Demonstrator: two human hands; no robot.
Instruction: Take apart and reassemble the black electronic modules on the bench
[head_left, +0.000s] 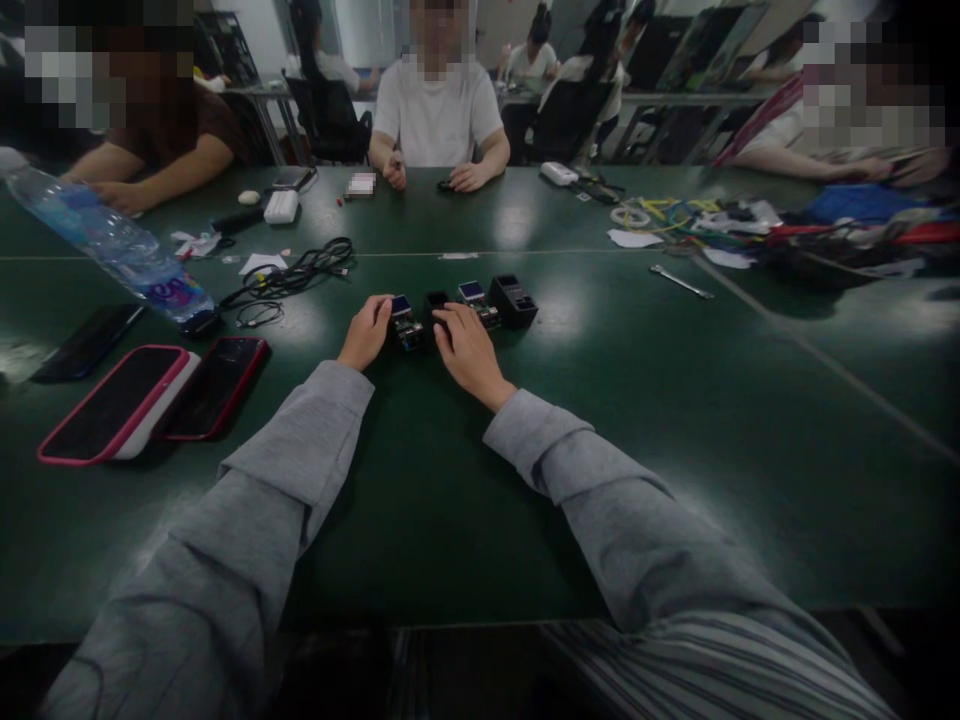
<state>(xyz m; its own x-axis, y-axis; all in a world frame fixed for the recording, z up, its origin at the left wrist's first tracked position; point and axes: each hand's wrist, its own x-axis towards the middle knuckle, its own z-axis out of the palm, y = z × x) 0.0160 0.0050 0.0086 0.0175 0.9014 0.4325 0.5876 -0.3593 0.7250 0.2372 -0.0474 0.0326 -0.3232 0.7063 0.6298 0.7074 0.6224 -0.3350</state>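
Close to the middle of the green table, my left hand point(366, 333) has its fingers curled at the left edge of a small circuit board with a screen point(407, 330). My right hand point(471, 350) reaches over a small black case point(435, 300), its fingers bent onto the near side and covering part of it. Just behind that hand lies a second circuit board with a screen point(472, 291), partly hidden by the fingers. To its right stands another black case point(514, 301) with openings in its face, apart from both hands.
On the left are a tilted water bottle point(112, 240), phones point(217, 388) and black cables point(300, 270). A wrench point(681, 282) lies on the right, before a heap of coloured wires point(810, 235). A person in a white shirt point(439, 110) sits opposite; other people sit at both sides.
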